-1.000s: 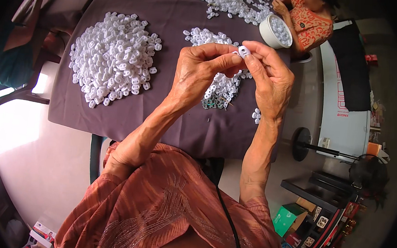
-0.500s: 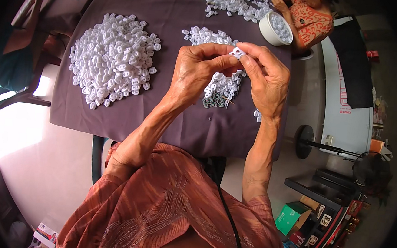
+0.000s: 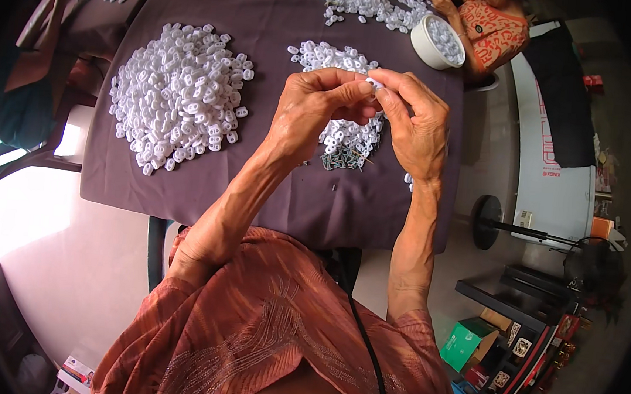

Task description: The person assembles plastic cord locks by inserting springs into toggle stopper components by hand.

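In the head view, the left hand (image 3: 308, 106) and right hand (image 3: 421, 127) each close thumb and forefinger in a narrow pinch on one small white piece (image 3: 373, 82), raised above the dark tablecloth (image 3: 271, 201) (whether the fingertips hide anything more, I cannot tell). Good handling likely means one pinch steadying, the other turning gently, both over the cloth to catch slips.

From my head, a wide fisheye camera looks down past my rust-brown patterned cloth top (image 3: 268, 327) in the lower centre. My bare left hand (image 3: 310, 110) and bare right hand (image 3: 418, 131) appear close, at upper centre.
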Demonstrator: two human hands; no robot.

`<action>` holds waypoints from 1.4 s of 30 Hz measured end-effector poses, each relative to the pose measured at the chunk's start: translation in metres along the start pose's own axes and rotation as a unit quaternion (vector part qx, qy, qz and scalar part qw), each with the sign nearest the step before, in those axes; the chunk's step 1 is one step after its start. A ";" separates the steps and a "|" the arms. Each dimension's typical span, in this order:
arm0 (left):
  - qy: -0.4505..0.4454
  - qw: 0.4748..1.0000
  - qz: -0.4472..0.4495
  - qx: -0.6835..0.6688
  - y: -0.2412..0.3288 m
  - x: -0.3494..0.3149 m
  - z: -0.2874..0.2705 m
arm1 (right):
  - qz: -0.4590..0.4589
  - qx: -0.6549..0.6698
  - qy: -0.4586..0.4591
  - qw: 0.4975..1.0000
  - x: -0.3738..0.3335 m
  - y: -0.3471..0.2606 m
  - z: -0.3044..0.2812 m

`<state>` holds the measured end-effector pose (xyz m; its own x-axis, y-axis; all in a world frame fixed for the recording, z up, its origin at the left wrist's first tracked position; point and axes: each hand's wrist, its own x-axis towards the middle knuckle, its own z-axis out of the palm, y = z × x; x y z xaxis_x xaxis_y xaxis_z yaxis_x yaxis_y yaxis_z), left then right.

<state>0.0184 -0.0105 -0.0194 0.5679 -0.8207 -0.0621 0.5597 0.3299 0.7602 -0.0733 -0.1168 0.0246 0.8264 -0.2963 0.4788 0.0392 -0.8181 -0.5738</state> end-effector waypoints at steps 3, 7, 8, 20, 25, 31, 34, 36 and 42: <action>0.012 1.000 -0.009 -0.021 -0.004 0.003 -0.006 | 0.027 -0.005 -0.013 1.000 -0.003 -0.006 0.002; 0.021 0.998 -0.011 -0.056 -0.009 0.006 -0.005 | -0.047 -0.149 -0.001 0.988 -0.004 -0.002 0.009; 0.022 0.998 -0.013 -0.063 -0.010 0.005 -0.004 | -0.061 -0.157 0.010 0.986 -0.005 0.001 0.011; -0.001 0.997 -0.058 -0.051 -0.012 0.009 -0.007 | -0.088 -0.196 -0.011 0.977 -0.009 0.007 0.005; 0.005 0.998 -0.041 -0.044 -0.015 0.008 -0.005 | -0.078 -0.179 -0.006 0.981 -0.011 0.007 0.007; 0.017 0.997 -0.043 -0.056 -0.016 0.007 -0.003 | -0.089 -0.198 -0.018 0.976 -0.012 0.011 0.006; 0.011 0.997 -0.050 -0.058 -0.016 0.007 -0.003 | -0.099 -0.210 -0.024 0.972 -0.012 0.013 0.005; 0.006 0.997 -0.048 -0.054 -0.016 0.007 -0.003 | -0.106 -0.218 -0.028 0.970 -0.012 0.014 0.003; 0.012 0.999 -0.025 -0.042 -0.024 0.008 -0.002 | -0.129 -0.230 -0.051 0.963 -0.011 0.018 -0.001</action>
<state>0.0110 -0.0239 -0.0394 0.5514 -0.8262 -0.1156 0.6359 0.3266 0.6992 -0.0819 -0.1285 0.0101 0.8747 -0.0226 0.4841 0.0169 -0.9969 -0.0771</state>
